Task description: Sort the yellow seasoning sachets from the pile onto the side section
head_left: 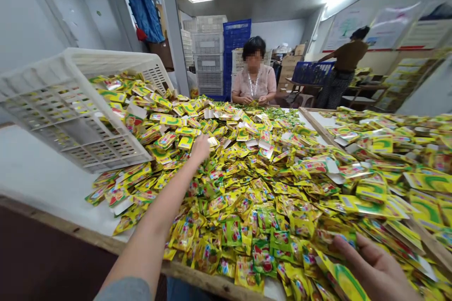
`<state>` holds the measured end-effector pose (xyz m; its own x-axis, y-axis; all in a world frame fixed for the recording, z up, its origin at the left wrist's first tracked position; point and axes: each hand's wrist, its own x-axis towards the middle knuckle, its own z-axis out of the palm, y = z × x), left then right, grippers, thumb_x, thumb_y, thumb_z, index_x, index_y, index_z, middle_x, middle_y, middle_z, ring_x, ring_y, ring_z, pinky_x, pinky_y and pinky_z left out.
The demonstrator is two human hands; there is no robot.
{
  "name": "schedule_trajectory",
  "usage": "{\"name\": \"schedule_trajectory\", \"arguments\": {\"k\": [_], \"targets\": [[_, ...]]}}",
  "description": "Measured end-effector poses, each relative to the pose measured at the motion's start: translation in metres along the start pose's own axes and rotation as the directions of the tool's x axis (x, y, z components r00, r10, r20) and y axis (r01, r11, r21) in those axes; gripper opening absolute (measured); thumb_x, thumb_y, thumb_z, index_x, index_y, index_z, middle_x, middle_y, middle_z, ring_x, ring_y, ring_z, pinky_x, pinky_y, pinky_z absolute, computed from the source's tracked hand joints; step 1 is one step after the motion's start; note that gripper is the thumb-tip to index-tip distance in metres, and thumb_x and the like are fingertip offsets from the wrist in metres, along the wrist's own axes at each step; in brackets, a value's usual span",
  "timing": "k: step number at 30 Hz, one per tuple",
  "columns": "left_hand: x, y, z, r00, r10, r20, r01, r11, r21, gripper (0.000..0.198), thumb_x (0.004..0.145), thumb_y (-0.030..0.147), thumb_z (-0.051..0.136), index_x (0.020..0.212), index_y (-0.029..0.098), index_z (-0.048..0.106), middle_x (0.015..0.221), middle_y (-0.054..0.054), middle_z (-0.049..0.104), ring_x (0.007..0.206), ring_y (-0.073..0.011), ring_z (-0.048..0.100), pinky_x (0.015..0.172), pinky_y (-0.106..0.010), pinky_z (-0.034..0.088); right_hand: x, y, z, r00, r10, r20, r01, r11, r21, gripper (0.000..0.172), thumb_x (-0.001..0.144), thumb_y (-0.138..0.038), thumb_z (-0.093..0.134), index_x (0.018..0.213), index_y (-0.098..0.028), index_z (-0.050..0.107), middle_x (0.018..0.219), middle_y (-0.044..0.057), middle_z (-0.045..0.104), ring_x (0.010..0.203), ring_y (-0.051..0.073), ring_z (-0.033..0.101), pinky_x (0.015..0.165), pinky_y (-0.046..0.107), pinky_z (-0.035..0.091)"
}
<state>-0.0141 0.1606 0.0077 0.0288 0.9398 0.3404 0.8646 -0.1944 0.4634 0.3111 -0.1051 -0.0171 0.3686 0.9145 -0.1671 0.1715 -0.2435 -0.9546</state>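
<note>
A big heap of small yellow and green sachets (254, 188) covers the table. My left hand (200, 147) reaches far out over the heap, close to the mouth of a tipped white crate (70, 103); its fingers curl down into the sachets, and what they grip is hidden. My right hand (374, 268) lies at the bottom right with fingers stretched out, a stack of sachets (339, 277) resting against them.
The white table top (38, 174) shows at the left, with a wooden front edge (88, 235). A person (253, 80) sits at the far side handling sachets. Another person (346, 63) stands at the back right by a blue basket (312, 73). Crates (208, 51) are stacked behind.
</note>
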Motion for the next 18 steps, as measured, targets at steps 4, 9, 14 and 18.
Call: {"name": "schedule_trajectory", "arguments": {"k": [4, 9, 14, 18], "targets": [[0.028, -0.024, 0.023, 0.986, -0.159, 0.05, 0.146, 0.967, 0.208, 0.034, 0.088, 0.034, 0.056, 0.118, 0.017, 0.053, 0.122, -0.009, 0.055, 0.104, -0.0221, 0.057, 0.087, -0.044, 0.05, -0.01, 0.015, -0.011, 0.996, 0.083, -0.035, -0.079, 0.992, 0.095, 0.043, 0.05, -0.063, 0.075, 0.066, -0.023, 0.073, 0.074, 0.009, 0.076, 0.076, 0.03, 0.072, 0.077, 0.037, 0.058], [0.031, -0.034, 0.028, 0.972, -0.231, 0.037, 0.197, 0.896, 0.398, 0.036, 0.088, 0.034, 0.056, 0.119, 0.016, 0.052, 0.122, -0.01, 0.054, 0.106, -0.0236, 0.056, 0.087, -0.046, 0.049, -0.016, 0.022, -0.019, 0.994, 0.094, -0.058, -0.085, 0.987, 0.137, 0.04, 0.057, -0.057, 0.075, 0.077, -0.022, 0.074, 0.079, 0.009, 0.076, 0.081, 0.029, 0.072, 0.08, 0.036, 0.057], [0.025, -0.035, 0.018, 0.981, -0.161, 0.108, 0.095, 0.886, 0.453, 0.037, 0.09, 0.034, 0.053, 0.122, 0.016, 0.05, 0.117, -0.009, 0.057, 0.101, -0.0218, 0.059, 0.085, -0.044, 0.051, -0.021, 0.023, -0.013, 0.984, 0.061, -0.169, -0.018, 0.97, 0.241, 0.036, 0.059, -0.054, 0.076, 0.075, -0.021, 0.073, 0.076, 0.008, 0.076, 0.074, 0.027, 0.072, 0.07, 0.033, 0.058], [0.016, -0.036, 0.014, 0.981, -0.105, 0.16, 0.019, 0.885, 0.465, 0.048, 0.094, 0.024, 0.043, 0.139, 0.013, 0.03, 0.112, -0.015, 0.058, 0.099, -0.0249, 0.061, 0.084, -0.043, 0.05, -0.023, 0.024, -0.007, 0.992, 0.023, -0.122, 0.015, 0.953, 0.301, 0.038, 0.059, -0.054, 0.076, 0.076, -0.019, 0.072, 0.076, 0.008, 0.076, 0.071, 0.025, 0.071, 0.069, 0.033, 0.058]]}}
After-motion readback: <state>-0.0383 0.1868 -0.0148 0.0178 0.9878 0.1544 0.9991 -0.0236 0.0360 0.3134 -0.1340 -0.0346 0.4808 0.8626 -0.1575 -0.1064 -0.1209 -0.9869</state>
